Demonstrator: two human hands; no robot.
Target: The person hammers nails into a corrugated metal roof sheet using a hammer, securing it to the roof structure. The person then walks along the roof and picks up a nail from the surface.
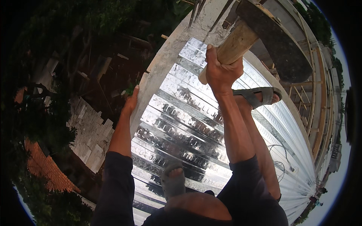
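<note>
My right hand [224, 73] is closed around the wooden handle of a hammer [277, 43], raised above the metal sheet. Its big dark head fills the upper right of the view, and the handle's butt shows below my fist. Beneath me lies a shiny ribbed metal sheet [196, 101] with rows of embossed marks. My left hand [130, 102] is at the sheet's left side, by the outer edge of the concrete rim [144, 88]. Its thumb points up; the other fingers are hidden, so its grip cannot be made out.
My sandalled feet [260, 97] stand on the sheet. Beyond the left edge is a drop, with trees, a grey corrugated roof [90, 132] and an orange tiled roof [51, 169] below. Steel bars [220, 17] rise at the far end. Wooden framing [320, 98] lines the right; a wire [283, 152] lies there.
</note>
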